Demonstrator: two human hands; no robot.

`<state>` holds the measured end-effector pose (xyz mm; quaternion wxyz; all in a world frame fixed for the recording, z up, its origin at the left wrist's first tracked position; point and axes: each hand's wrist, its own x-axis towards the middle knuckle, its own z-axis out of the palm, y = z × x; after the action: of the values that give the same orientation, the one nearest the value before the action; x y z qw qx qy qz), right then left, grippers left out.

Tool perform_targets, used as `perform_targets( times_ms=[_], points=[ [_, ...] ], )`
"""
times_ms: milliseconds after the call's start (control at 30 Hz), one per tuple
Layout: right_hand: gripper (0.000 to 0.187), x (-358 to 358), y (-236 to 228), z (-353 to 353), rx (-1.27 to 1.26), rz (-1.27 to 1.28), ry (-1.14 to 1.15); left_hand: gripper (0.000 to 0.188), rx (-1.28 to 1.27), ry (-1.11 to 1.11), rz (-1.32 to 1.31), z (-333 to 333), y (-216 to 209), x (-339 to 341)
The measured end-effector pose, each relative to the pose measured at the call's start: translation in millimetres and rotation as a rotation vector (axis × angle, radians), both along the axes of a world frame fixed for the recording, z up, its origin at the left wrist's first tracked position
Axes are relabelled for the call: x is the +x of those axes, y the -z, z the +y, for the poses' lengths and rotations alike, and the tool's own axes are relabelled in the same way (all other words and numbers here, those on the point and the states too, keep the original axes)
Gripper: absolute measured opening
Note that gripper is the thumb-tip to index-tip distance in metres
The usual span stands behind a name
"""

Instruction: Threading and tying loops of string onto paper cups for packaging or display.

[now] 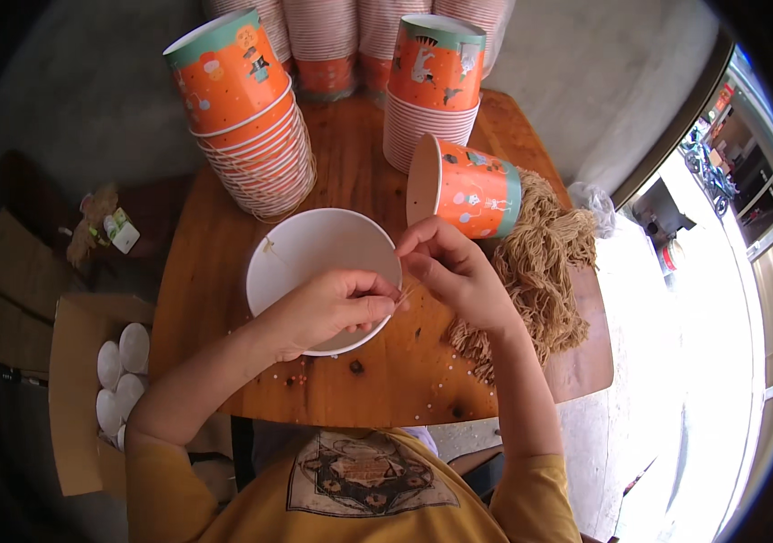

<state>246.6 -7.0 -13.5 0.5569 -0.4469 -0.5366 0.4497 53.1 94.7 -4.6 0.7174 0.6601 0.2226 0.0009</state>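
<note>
Tub (309, 240), white inside, sits at near middle of wooden table (350, 176), left hand (336, 306) over it. I see left fingertips pinching thin strand (404, 297) beside right rim. Right hand (460, 276) bends at same rim, thumb and index finger close; I cannot tell if they grip anything. Tan twine heap (545, 281) lies right, orange tub (472, 190) on its side against it.

Mats.: paper, wood, fibre
White tub (318, 246) int.: smooth, matt paper; orange tub (475, 188): paper, slt. sheen; table (350, 167): varnished wood, semi-gloss; yarn bundle (545, 271): rough, fibrous; carton (76, 362): matt cardboard.
</note>
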Motion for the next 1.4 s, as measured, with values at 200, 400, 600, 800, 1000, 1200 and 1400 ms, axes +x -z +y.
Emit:
perform_targets(
  times_ms=[200,400,600,800,1000,1200,1400],
  points=[
    [0.020,7.2,-31.3,-8.3,0.110,-0.333,-0.024,0.022,0.008,-0.108,-0.121,-5.1,0.5,-5.2],
    [0.027,-1.3,-45.9,-3.0,0.537,-0.823,0.011,0.011,0.134,-0.010,-0.193,-6.3,10.0,-2.9],
    [0.021,-1.8,-18.7,-9.7,0.367,-0.771,0.256,0.017,0.165,0.061,-0.148,-8.8,9.0,7.6],
    [0.011,2.6,27.7,-50.9,0.096,-0.296,0.268,0.019,0.014,0.014,-0.078,-7.7,8.3,14.2],
    [0.022,-36.5,43.9,-60.8,0.098,-0.605,0.586,0.018,0.022,0.051,-0.096,-6.6,9.2,20.6],
    [0.016,-48.0,40.3,-60.4,0.137,-0.505,0.698,0.015,-0.084,0.002,-0.043,-8.6,5.3,23.4],
    [0.023,-60.8,35.8,-60.1,0.420,-1.026,0.775,0.011,-0.323,-0.065,0.025,-12.6,-0.8,23.3]
  ],
)
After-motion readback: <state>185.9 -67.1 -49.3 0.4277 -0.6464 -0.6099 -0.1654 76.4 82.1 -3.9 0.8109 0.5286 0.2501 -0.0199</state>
